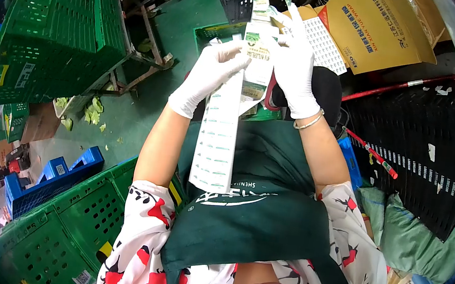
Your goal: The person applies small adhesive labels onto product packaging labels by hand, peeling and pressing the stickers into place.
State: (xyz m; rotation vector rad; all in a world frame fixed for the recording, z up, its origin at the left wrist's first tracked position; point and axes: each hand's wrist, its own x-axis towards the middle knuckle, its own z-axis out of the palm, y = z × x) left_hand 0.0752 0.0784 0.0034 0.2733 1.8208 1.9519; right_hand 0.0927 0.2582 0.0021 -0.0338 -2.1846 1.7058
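My left hand (209,73), in a white glove, has its thumb and fingers pressed together at the top of a long white label sheet (215,140), which hangs down over my dark green apron (251,225). My right hand (292,64), also gloved, is against the right edge of a white and green printed label strip (259,60). Its thumb rests on the strip, and its other fingers point upward. The strip runs up toward a black crate (239,7) with more printed packaging in it. Below the strip, part of a green crate (213,32) shows.
Stacked green crates (58,33) stand on the left, and more green crates (73,219) at lower left. A cardboard box (374,29) and a white label sheet (323,45) lie at upper right. Black crates (410,149) and green sacks (416,236) are on the right.
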